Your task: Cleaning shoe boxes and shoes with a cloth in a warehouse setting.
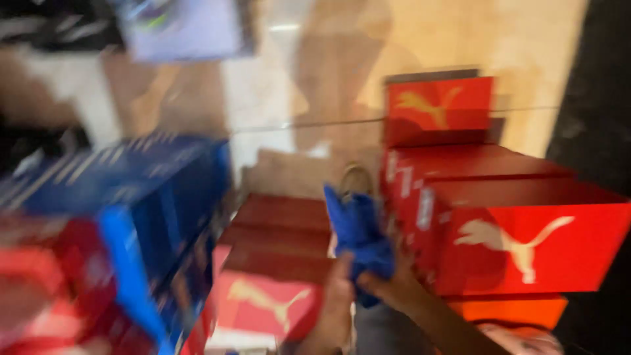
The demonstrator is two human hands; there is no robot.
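Both hands meet low in the middle of the view: the right hand [394, 284] is closed on a blue cloth [360, 238], the left hand [336, 289] pinches its lower edge. Beside them, largest first, red shoeboxes [526, 243] stack at the right, a blue shoebox [131, 197] tilts at the left (all blurred). Soft, light and limp, the cloth probably handles best bunched in the fist.
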